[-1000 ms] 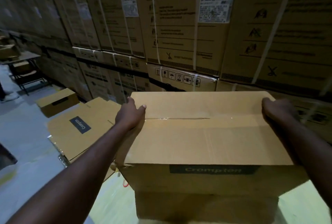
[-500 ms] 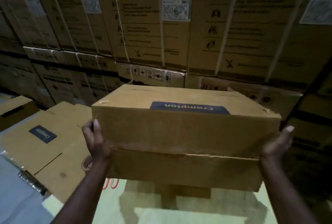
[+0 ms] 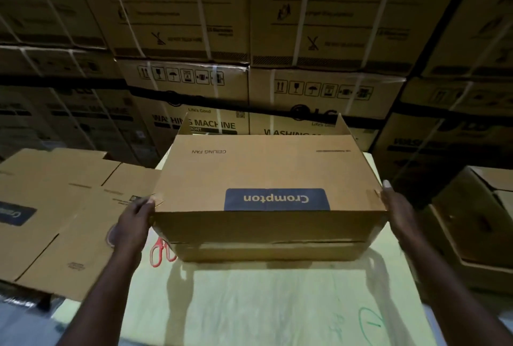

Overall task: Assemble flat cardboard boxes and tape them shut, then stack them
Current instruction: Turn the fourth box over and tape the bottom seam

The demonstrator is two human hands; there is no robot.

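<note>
The box (image 3: 266, 168) is in the middle of the frame, over the pale surface (image 3: 249, 304). I cannot tell if it touches. The left grip (image 3: 133, 221) holds its near left corner, thumb on top. The right grip (image 3: 397, 209) presses flat on its right end. Red scissors (image 3: 158, 252) lie just below the left corner.

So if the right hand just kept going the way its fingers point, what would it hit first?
The right hand touches the Crompton box; going on, it would slide along that end, then probably reach the stacked washing-machine cartons behind. Depth is unclear.
</note>
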